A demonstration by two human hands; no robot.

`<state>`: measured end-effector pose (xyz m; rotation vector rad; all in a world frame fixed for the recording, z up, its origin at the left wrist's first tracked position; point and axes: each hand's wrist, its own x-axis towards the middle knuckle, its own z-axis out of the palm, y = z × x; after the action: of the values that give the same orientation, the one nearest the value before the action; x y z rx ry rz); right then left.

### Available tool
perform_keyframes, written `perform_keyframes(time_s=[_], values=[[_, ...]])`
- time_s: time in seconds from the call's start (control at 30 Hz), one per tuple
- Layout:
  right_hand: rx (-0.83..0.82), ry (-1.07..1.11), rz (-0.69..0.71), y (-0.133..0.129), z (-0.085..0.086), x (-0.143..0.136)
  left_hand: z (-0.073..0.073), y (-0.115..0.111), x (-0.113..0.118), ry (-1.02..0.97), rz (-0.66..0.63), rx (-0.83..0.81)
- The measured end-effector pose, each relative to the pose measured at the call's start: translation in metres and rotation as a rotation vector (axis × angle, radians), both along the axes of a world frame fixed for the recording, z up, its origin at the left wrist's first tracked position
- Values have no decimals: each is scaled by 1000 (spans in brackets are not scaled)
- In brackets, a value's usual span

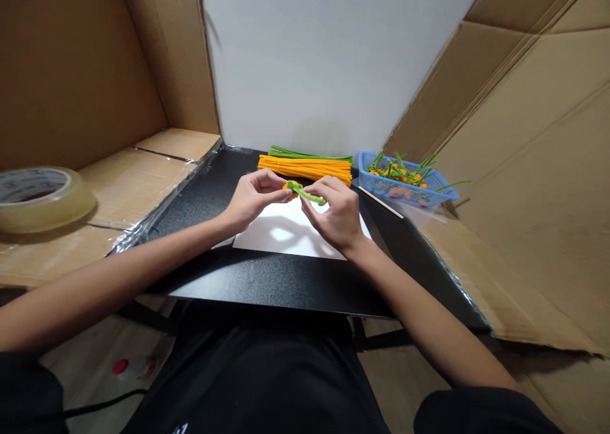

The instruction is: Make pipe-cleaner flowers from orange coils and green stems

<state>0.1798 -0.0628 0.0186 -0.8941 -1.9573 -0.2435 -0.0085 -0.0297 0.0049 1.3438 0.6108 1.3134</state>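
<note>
Between my two hands, above a white sheet of paper (267, 234), is a small pipe-cleaner flower (296, 189) with an orange head and a green stem. My left hand (257, 196) pinches the orange head between thumb and fingers. My right hand (336, 211) is closed at the green part, whose stem end pokes out towards the right past the fingers. Just behind the hands lies a thick bundle of orange pipe cleaners (305, 167), with several green pipe cleaners (309, 154) behind it.
A blue plastic basket (405, 196) with orange and green pieces stands at the back right. A thin pale stick (381, 203) lies beside it on the black table (267, 281). On cardboard at the left rests a roll of clear tape (61, 199). Cardboard walls (534, 167) flank the table.
</note>
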Motion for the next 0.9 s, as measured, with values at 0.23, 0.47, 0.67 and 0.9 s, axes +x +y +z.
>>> perform_keyframes(time_s=[0.23, 0.47, 0.67, 0.9], values=[[-96, 104, 7, -1, -3, -3, -5, -1, 3, 26, 5, -24], [54, -155, -81, -2, -3, 0, -4, -1, 3, 24, -2, -32], [206, -505, -117, -8, 8, 5, -2, -1, 1, 18, -46, -209], [250, -536, -88, -5, 6, 6, 0, -3, 3, -13, -81, -242]])
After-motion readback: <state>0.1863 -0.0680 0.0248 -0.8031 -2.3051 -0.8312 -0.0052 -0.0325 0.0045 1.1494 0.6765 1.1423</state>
